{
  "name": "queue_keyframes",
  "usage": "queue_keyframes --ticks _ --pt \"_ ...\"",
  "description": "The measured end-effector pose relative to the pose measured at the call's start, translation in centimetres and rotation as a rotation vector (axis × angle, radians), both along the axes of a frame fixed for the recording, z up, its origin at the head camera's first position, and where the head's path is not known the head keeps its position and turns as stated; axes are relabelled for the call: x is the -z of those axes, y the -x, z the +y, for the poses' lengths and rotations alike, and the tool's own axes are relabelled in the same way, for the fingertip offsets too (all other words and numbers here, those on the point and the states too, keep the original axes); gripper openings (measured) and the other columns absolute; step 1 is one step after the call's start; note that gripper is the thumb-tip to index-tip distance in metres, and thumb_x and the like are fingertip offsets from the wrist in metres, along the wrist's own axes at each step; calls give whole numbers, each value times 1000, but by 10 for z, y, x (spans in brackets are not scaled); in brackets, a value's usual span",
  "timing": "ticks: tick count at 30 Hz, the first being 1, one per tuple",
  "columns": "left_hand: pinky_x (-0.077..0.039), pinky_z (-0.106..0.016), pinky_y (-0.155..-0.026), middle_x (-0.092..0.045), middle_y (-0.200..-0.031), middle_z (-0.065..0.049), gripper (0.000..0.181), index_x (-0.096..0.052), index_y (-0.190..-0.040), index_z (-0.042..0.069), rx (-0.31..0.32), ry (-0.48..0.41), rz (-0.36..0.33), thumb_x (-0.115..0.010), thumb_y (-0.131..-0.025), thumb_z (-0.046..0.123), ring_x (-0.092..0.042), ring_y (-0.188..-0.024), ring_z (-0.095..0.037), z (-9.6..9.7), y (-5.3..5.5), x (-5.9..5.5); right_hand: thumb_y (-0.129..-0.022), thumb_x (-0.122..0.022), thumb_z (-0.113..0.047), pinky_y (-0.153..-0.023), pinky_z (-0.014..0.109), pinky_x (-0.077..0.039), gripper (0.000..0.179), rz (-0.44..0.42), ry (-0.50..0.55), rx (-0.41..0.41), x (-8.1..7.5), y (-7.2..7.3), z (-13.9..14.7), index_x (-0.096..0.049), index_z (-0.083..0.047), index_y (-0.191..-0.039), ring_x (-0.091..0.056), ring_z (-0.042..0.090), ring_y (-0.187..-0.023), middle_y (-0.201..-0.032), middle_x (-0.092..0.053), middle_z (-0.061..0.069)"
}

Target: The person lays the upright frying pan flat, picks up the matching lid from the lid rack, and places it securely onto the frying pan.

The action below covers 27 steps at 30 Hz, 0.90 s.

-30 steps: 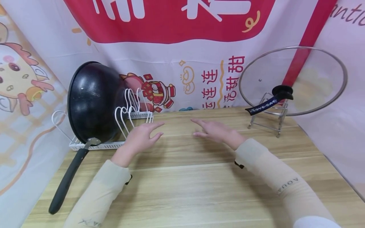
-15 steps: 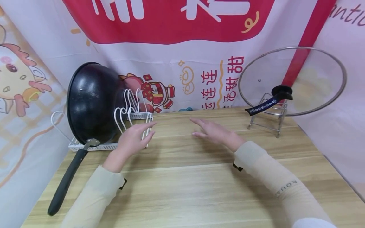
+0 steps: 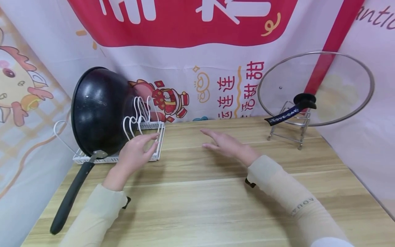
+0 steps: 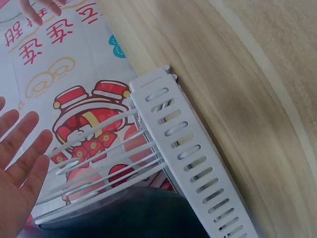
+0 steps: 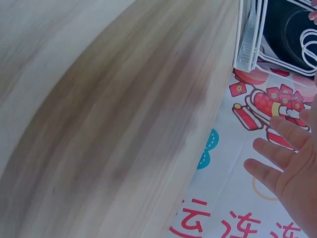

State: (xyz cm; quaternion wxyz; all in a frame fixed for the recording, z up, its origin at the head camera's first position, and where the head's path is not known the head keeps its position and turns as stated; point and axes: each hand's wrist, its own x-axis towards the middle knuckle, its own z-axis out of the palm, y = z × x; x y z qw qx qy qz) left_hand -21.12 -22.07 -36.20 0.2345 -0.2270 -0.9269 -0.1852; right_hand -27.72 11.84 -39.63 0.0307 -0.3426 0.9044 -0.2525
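My left hand [image 3: 134, 154] hovers in front of the white wire rack [image 3: 158, 151], fingers extended and holding nothing. Spread fingers of that hand also show at the left edge of the left wrist view, beside the rack's slotted white rail [image 4: 178, 134]. A black wok [image 3: 98, 109] leans on its side in the rack, its dark handle [image 3: 72, 197] slanting down toward the table's front left. My right hand [image 3: 226, 145] is over the middle of the table, fingers straight and nothing in them. The right wrist view shows its fingers spread before the printed cloth.
A glass lid [image 3: 339, 89] with a black knob [image 3: 304, 100] stands upright in a small metal stand [image 3: 290, 133] at the back right. Behind the wooden table [image 3: 203, 206] hangs a printed cloth [image 3: 182, 58], with more cloth at both sides.
My left hand has moved left and slightly toward me, and now overlaps the rack's front. My right hand has shifted slightly left. The wok and lid stay in place.
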Motion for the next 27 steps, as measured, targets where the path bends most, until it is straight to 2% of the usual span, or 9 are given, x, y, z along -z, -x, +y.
queue_keyframes --ticks 7,16,22,27 --pt "-56 -53 -87 -74 -114 -14 27 -74 -120 5 1 -51 89 -72 -93 9 -70 -104 -35 -5 -6 -2 -106 -52 -47 -121 44 -26 70 -1 42 -37 2 -3 -11 -28 -12 -162 -38 31 -146 -162 -35 14" --pt "-57 -50 -79 -76 -108 -13 26 -76 -117 5 2 -89 202 -73 -91 7 -70 -93 -33 -10 -10 -6 -107 -54 -40 -120 42 -28 66 -33 63 -43 4 -5 -20 -27 -16 -163 -47 31 -140 -159 -41 12" --pt "-56 -53 -85 -75 -107 -15 27 -76 -117 3 -37 -124 202 -73 -90 4 -70 -98 -35 -12 -14 -8 -106 -50 -50 -119 41 -30 69 -34 50 -43 5 -6 -22 -27 -18 -163 -47 29 -140 -159 -41 10" --pt "-55 -51 -77 -75 -99 -14 25 -76 -115 3 -67 -154 214 -72 -90 3 -69 -89 -33 -17 -17 -7 -106 -50 -51 -119 42 -30 69 -43 51 -43 3 -8 -25 -28 -20 -163 -46 28 -141 -160 -40 8"
